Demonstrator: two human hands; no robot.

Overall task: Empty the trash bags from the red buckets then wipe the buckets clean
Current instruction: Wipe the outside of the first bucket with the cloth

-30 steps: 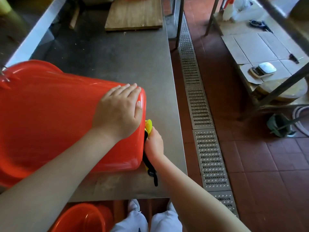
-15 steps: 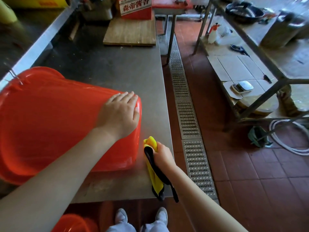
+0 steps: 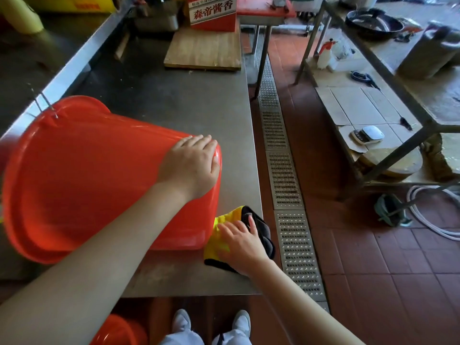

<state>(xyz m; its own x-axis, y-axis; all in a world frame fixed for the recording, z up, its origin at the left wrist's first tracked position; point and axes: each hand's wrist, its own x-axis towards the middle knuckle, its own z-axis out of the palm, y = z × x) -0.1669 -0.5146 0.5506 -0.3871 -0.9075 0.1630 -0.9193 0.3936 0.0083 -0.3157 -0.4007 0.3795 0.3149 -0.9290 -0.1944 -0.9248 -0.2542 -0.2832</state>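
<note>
on the steel table, a red bucket lies on its side, base toward 3 o'clock.

left hand rests flat on the bucket's upper wall by the base, fingers straight and close together. right hand presses a yellow and black cloth against the tabletop with fingers spread, at 5 o'clock from the bucket's base and touching it. a second red bucket sits under the table at 6 o'clock.

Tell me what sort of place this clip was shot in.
Most likely a commercial kitchen's back area: a long stainless steel worktable, a metal floor drain grate set in red tiles, and a large black wok on a metal rack.
</note>
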